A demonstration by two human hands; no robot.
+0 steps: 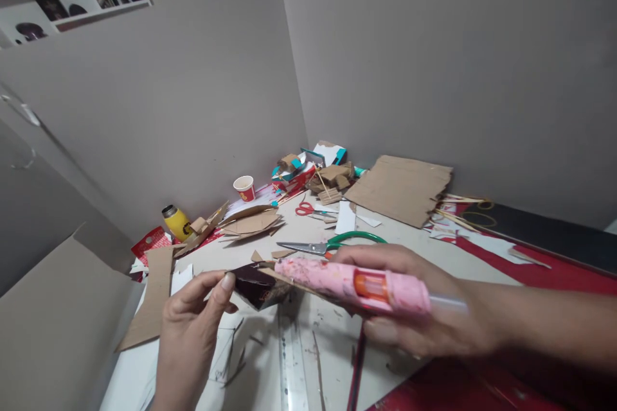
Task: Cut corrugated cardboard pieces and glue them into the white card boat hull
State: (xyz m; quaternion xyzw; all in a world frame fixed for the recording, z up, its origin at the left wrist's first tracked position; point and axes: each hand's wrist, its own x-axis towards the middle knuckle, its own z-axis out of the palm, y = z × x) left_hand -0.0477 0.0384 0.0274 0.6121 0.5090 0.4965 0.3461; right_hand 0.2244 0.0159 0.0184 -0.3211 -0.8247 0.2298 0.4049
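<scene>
My left hand [197,318] pinches the edge of a small folded piece of dark card [255,289] between thumb and fingers. My right hand [405,270] is closed around a pink hot glue gun [318,276], whose rear end has a translucent glue stick [448,304] sticking out. The gun points left, its nozzle right at the upper edge of the dark card; whether they touch I cannot tell. Brown cardboard shows just under the gun's barrel, and what supports it is hidden. Behind my right hand lie green-handled scissors [308,248], partly covered by it.
Red-handled scissors [304,208] lie farther back among cardboard scraps. A paper cup [244,187] and a yellow bottle [177,223] stand at the back left. A large cardboard sheet [400,186] rests against the wall. A clear ruler [292,359] lies in front, below my hands.
</scene>
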